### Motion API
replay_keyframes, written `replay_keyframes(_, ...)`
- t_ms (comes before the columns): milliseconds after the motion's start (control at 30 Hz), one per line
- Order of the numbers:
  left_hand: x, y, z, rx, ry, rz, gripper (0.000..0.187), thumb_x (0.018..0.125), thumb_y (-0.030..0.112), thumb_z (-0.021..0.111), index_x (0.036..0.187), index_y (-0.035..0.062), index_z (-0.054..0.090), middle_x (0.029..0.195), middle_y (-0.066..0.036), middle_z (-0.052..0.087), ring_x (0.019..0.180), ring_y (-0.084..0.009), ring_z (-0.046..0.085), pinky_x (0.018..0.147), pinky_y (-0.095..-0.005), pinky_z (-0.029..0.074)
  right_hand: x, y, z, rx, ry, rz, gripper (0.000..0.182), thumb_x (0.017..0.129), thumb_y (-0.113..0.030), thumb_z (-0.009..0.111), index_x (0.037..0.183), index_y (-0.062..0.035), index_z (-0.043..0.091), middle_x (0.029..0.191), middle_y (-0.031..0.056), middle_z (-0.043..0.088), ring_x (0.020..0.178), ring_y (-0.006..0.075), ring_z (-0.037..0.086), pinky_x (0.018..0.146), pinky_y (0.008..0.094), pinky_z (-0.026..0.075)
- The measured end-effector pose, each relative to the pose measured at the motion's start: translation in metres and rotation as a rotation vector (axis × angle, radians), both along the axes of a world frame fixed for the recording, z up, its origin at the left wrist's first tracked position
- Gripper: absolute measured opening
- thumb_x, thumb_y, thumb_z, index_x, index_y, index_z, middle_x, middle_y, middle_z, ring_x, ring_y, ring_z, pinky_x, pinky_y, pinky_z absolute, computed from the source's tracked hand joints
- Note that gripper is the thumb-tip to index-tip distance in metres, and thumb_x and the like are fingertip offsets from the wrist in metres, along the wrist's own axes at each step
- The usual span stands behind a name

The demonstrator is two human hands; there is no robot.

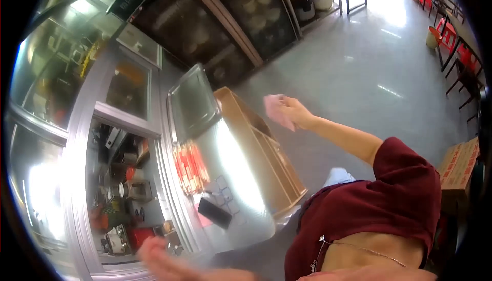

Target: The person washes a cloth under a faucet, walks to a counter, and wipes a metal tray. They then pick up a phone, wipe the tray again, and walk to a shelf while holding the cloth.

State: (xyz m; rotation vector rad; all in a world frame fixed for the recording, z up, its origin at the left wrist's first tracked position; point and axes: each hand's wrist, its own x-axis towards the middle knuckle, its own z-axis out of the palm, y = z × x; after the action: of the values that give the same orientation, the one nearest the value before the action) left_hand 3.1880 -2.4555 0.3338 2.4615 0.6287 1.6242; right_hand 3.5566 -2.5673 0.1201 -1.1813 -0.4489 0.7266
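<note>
My right hand [297, 114] is out over the floor beyond the counter's wooden side, closed around a crumpled pink cloth [277, 111]. Low in the view my left hand [161, 261] is smeared by motion, so its fingers cannot be made out. It is nearest the sliding window frame and the near end of the white counter [230, 178]. A dark phone [214, 213] lies on that counter. Beside it is a pile of red-and-tan paper-wrapped sticks [190, 169]. A rectangular tray or lid with a shiny rim [195, 102] sits at the counter's far end.
Wooden shelving [264, 150] forms the counter's outer side. Left of it, a metal-framed window [84, 163] opens onto a kitchen space. Dark glass-door cabinets [205, 29] stand ahead. Tables, red stools [447, 34] and a bucket [433, 38] line the far right; a cardboard box [459, 164] is nearer.
</note>
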Motion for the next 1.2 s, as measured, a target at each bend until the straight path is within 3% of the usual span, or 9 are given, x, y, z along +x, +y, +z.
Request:
replay_keyframes(200, -0.033, 0.041, -0.188, -0.751, 0.209, 0.511, 0.048, 0.084, 0.026, 0.061, 0.121, -0.0007, 0.046, 0.115, -0.017, 0.051, 0.105, -0.0288, 0.049, 0.090, -0.0379, 0.040, -0.093, 0.131, -0.005, -0.076, -1.081, 0.379, 0.017, 0.083, -0.023, 0.052, 0.091, -0.0088, 0.055, 0.090, 0.0112, 0.054, 0.100, 0.0268, 0.048, 0.080, 0.0453, 0.036)
replay_keyframes(300, -0.032, 0.049, -0.237, -0.498, 0.408, 0.767, 0.068, 0.076, 0.047, 0.063, 0.120, -0.0027, 0.047, 0.110, -0.024, 0.050, 0.102, -0.0344, 0.050, 0.086, -0.0434, 0.041, -0.102, 0.169, -0.048, 0.194, -1.710, 0.303, 0.023, 0.078, -0.024, 0.054, 0.097, -0.0115, 0.058, 0.109, 0.0103, 0.052, 0.116, 0.0327, 0.038, 0.086, 0.0503, 0.034)
replay_keyframes(467, 0.002, 0.057, -0.232, -0.671, 0.557, 0.897, 0.076, 0.072, 0.045, 0.067, 0.125, -0.0031, 0.040, 0.121, -0.025, 0.043, 0.111, -0.0395, 0.041, 0.093, -0.0485, 0.036, -0.058, 0.197, -0.043, -0.045, -1.755, 0.329, 0.029, 0.076, -0.025, 0.054, 0.102, -0.0124, 0.059, 0.118, 0.0079, 0.050, 0.122, 0.0305, 0.032, 0.085, 0.0579, 0.032)
replay_keyframes(667, 0.039, 0.066, -0.231, -0.698, 0.619, 1.153, 0.081, 0.066, 0.045, 0.071, 0.123, -0.0035, 0.039, 0.115, -0.024, 0.045, 0.108, -0.0403, 0.042, 0.082, -0.0510, 0.044, -0.085, 0.208, -0.057, 0.211, -1.773, 0.403, 0.020, 0.076, -0.019, 0.051, 0.087, -0.0044, 0.058, 0.085, 0.0081, 0.055, 0.083, 0.0218, 0.052, 0.076, 0.0368, 0.040)
replay_keyframes(800, 0.037, 0.057, -0.225, -0.762, 0.586, 1.166, 0.068, 0.067, 0.046, 0.065, 0.112, -0.0023, 0.048, 0.106, -0.024, 0.048, 0.103, -0.0389, 0.047, 0.082, -0.0488, 0.043, -0.061, 0.237, -0.073, 0.079, -0.958, 0.757, 0.023, 0.083, -0.026, 0.048, 0.087, -0.0051, 0.058, 0.072, 0.0100, 0.054, 0.058, 0.0170, 0.055, 0.048, 0.0313, 0.046)
replay_keyframes(833, 0.035, 0.053, -0.223, -0.780, 0.556, 1.157, 0.066, 0.067, 0.046, 0.065, 0.110, -0.0023, 0.050, 0.104, -0.023, 0.049, 0.102, -0.0380, 0.048, 0.081, -0.0484, 0.043, -0.028, 0.224, 0.034, -0.425, -0.451, 0.986, 0.022, 0.087, -0.029, 0.049, 0.092, -0.0102, 0.058, 0.073, 0.0073, 0.055, 0.054, 0.0153, 0.055, 0.043, 0.0308, 0.045)
replay_keyframes(933, 0.029, 0.044, -0.216, -0.896, 0.518, 1.189, 0.061, 0.067, 0.045, 0.064, 0.104, -0.0022, 0.052, 0.100, -0.021, 0.052, 0.100, -0.0362, 0.049, 0.079, -0.0478, 0.043, 0.038, 0.296, 0.054, 0.065, -0.520, 0.608, 0.014, 0.086, -0.009, 0.040, 0.092, -0.0091, 0.053, 0.066, 0.0076, 0.057, 0.037, 0.0160, 0.053, 0.029, 0.0267, 0.043)
replay_keyframes(1100, 0.023, 0.033, -0.221, -0.816, 0.518, 1.328, 0.062, 0.066, 0.047, 0.065, 0.103, -0.0024, 0.053, 0.100, -0.020, 0.052, 0.098, -0.0358, 0.049, 0.078, -0.0472, 0.044, 0.072, 0.383, 0.039, 0.090, -1.054, 0.355, 0.030, 0.091, -0.024, 0.040, 0.118, -0.0195, 0.050, 0.108, 0.0194, 0.055, 0.104, 0.0253, 0.056, 0.084, 0.0510, 0.045)
replay_keyframes(1200, 0.026, 0.042, -0.236, -0.787, 0.492, 1.390, 0.065, 0.067, 0.049, 0.065, 0.105, -0.0027, 0.053, 0.103, -0.020, 0.052, 0.100, -0.0365, 0.049, 0.080, -0.0474, 0.044, 0.072, 0.424, -0.048, 0.006, -1.757, 0.787, 0.040, 0.089, -0.036, 0.038, 0.128, -0.0261, 0.044, 0.132, 0.0182, 0.038, 0.130, 0.0250, 0.030, 0.097, 0.0643, 0.021)
